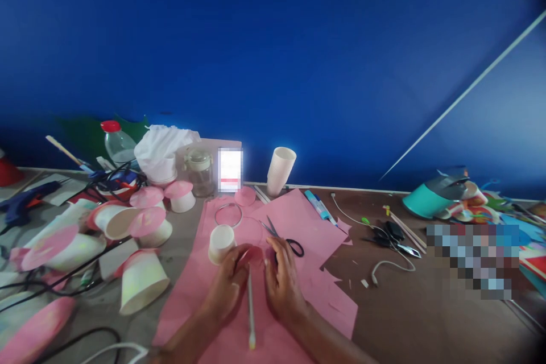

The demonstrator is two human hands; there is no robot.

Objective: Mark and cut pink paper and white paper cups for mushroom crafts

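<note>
A small piece of pink paper (255, 256) is between my two hands. My left hand (230, 287) pinches its left side, fingers curled over it. At its right edge is my right hand (282, 281), thumb and fingers bent around the paper. Below, a thin white stick with a yellowish end (251, 313) points toward me. Just beyond my left hand sits a small white paper cup (222, 243). Black-handled scissors (281, 236) lie past my right fingers. Large pink paper sheets (230, 330) spread under everything here.
Several white cups with pink discs (143, 283) crowd the left, near a glue gun (25, 202) and cables. A glass jar (199, 173), a glowing screen (230, 169) and a cup stack (281, 170) line the wall. Pliers (394, 244) and a white cable (386, 264) lie right.
</note>
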